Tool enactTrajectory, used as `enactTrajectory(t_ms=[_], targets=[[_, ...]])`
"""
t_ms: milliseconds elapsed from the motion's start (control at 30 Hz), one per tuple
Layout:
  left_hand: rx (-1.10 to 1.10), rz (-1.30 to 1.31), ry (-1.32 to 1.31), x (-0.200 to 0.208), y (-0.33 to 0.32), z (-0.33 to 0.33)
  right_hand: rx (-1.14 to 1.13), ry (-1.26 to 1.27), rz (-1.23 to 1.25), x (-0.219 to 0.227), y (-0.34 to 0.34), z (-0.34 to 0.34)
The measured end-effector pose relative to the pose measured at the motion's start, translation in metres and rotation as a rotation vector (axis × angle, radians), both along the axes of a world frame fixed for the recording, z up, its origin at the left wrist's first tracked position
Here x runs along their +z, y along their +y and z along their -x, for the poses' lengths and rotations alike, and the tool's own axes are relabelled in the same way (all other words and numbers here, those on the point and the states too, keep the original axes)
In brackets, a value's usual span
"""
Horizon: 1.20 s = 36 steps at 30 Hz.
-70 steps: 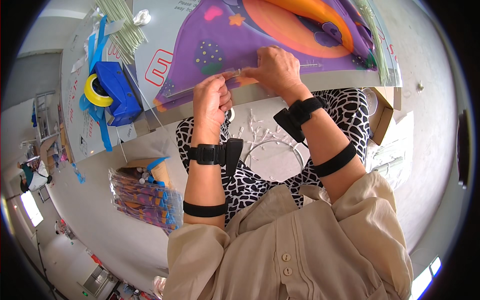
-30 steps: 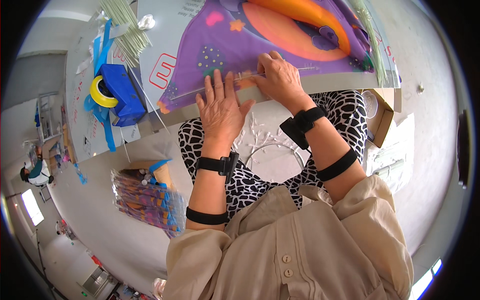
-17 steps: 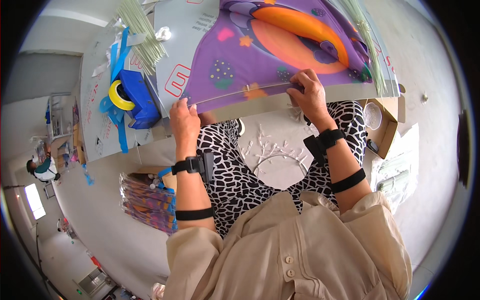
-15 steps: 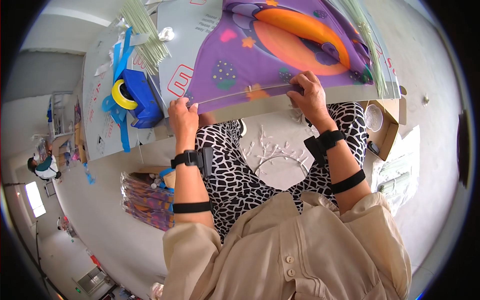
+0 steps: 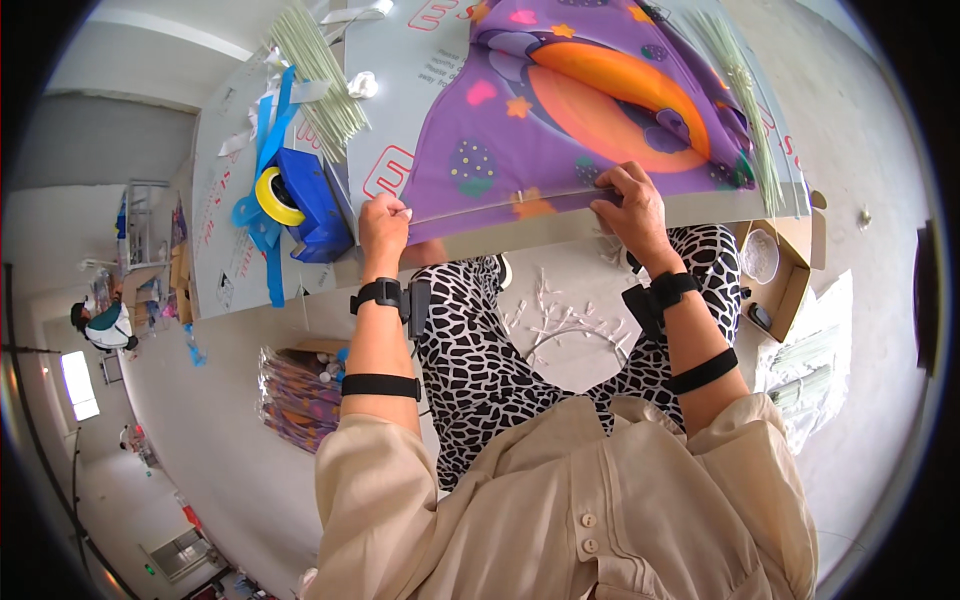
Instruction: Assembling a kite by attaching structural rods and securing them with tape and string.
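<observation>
A purple printed cloth (image 5: 450, 190) with orange shapes, stars and strawberries lies over the near edge of the table. Along its near hem runs a thin pale rod (image 5: 470, 212). My left hand (image 5: 383, 235) is closed at the cloth's near left corner, thumb and fingers pinched together on the hem. Farther right on the same hem, my right hand (image 5: 635, 212) grips the edge between thumb and curled fingers. Whether each hand also holds the rod's ends is hidden by the fingers.
Left on the grey board table (image 5: 225, 270) sits a blue tape dispenser (image 5: 318, 215) with blue strips beside it. Bundles of pale thin rods (image 5: 310, 85) lie at left and another bundle (image 5: 745, 100) at right. An open carton (image 5: 790, 270) stands below the right edge.
The whole view has shifted, so the table and cloth appear farther right. Both hands stay at the hem; the left thumb has drawn in against the fingers.
</observation>
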<state>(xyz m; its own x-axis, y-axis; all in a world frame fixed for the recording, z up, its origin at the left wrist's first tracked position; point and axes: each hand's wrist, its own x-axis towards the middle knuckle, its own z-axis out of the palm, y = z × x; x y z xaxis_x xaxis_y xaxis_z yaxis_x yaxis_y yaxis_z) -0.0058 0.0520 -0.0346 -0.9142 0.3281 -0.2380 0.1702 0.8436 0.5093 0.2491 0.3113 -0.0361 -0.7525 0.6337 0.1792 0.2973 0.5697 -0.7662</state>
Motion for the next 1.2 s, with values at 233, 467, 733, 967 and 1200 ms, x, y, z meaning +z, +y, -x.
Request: enactTrajectory(t_ms=[233,467,733,967,1200], targets=[[-0.027,-0.028,0.185,0.000,-0.003,0.008,0.011,0.016,-0.004,0.002,0.000,0.000],[0.033,-0.375,0.036,0.055,0.011,0.006,0.018,0.080,-0.248,0.017,0.004,-0.007],[0.283,-0.617,0.366,0.075,0.019,-0.004,0.101,0.003,-0.513,0.020,0.023,0.009],[0.230,-0.673,0.178,0.018,0.003,-0.028,-0.167,0.069,-0.341,0.042,0.090,0.044],[0.068,-0.410,0.383,0.019,0.027,-0.057,-0.482,-0.211,-0.259,0.028,0.186,0.051]])
